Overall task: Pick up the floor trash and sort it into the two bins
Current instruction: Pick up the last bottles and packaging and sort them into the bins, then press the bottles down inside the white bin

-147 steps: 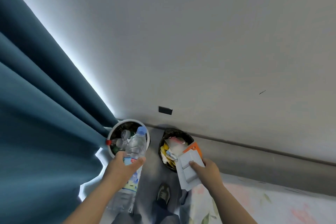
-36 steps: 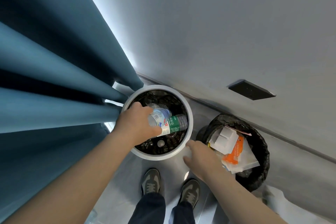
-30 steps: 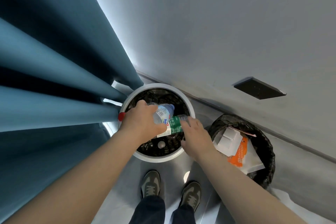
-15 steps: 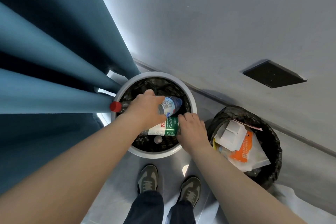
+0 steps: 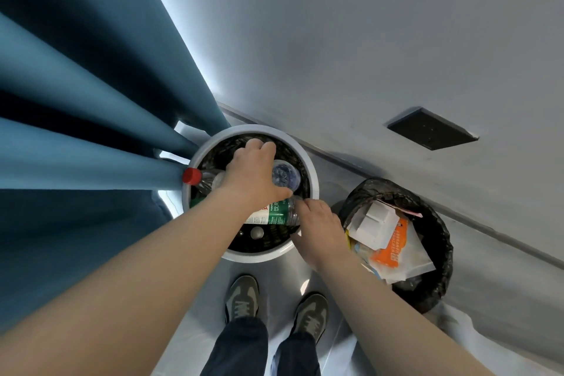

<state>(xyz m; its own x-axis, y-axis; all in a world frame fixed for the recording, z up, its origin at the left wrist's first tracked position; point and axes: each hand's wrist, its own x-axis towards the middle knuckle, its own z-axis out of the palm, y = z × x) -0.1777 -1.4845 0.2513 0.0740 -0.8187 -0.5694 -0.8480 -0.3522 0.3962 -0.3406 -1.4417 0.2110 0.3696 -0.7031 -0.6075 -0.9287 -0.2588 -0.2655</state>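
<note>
My left hand (image 5: 251,175) reaches into the white round bin (image 5: 259,256) and grips a clear plastic bottle (image 5: 286,176), whose base end faces up. Just below it lies a green-labelled bottle (image 5: 274,214) across the bin. My right hand (image 5: 319,224) has its fingers curled on that bottle's right end. A red-capped bottle (image 5: 193,176) pokes over the bin's left rim. To the right stands the black-bagged bin (image 5: 442,223) with a white carton (image 5: 376,223) and an orange packet (image 5: 393,249) in it.
Blue curtain folds (image 5: 91,137) press against the white bin's left side. The grey wall (image 5: 366,40) with a dark socket plate (image 5: 432,128) rises behind both bins. My shoes (image 5: 242,296) stand on the pale floor just in front.
My left hand has pushed the clear bottle further into the white bin and turned its base upward. My right hand has moved from the bin's front rim onto the green-labelled bottle.
</note>
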